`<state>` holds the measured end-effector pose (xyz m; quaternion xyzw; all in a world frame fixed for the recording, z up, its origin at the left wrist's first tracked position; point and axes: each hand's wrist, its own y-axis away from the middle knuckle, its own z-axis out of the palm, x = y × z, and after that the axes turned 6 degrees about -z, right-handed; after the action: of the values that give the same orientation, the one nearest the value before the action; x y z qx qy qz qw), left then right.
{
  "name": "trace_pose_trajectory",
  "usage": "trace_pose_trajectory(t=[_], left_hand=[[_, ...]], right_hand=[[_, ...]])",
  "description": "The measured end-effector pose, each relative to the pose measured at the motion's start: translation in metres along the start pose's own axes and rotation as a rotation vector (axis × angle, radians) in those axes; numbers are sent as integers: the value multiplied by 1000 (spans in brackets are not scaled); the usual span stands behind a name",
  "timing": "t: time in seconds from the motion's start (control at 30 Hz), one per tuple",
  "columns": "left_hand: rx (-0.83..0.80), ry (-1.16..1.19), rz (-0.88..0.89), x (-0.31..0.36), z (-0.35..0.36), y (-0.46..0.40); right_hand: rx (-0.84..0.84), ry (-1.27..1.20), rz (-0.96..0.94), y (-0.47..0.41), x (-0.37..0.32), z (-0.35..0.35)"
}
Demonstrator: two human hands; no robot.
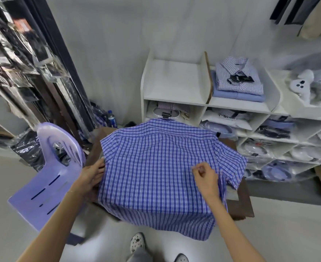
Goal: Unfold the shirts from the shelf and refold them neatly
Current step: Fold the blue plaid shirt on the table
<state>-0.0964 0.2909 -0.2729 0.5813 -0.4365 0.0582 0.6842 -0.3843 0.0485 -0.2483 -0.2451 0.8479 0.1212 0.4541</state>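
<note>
A blue and white checked shirt lies back side up, spread over a brown cardboard box, with its hem hanging over the near edge. My left hand holds the shirt's left edge, the fingers tucked under the cloth. My right hand sits on the right part of the shirt, fingers curled and pinching the fabric near the right sleeve. On the white shelf behind lie two folded shirts in a stack.
A lilac plastic chair stands close on the left. Bagged clothes fill the lower shelf compartments. A blue bottle stands on the floor by the wall. My shoes are just below the box.
</note>
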Motion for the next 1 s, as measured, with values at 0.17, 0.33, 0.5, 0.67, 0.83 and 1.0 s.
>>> trace_pose_trajectory(t=[0.17,0.33,0.5,0.67,0.83,1.0], left_hand=[[-191,68,2,26,3,-5],[-205,7,140,40,10,-8],[-217,138,285,49,14,-13],[-217,169,274,61,24,-22],[-190,80,334,67,13,-32],[-285,-217,385,78,1,-31]], right_hand=[[-403,-155,-40,-19,-48,81],[-535,-213,-16,-33,-73,131],[-622,-159,66,-40,-72,143],[-706,-119,90,-47,-76,142],[-739,-107,88,-51,-75,141],[-769,-125,91,-55,-73,141]])
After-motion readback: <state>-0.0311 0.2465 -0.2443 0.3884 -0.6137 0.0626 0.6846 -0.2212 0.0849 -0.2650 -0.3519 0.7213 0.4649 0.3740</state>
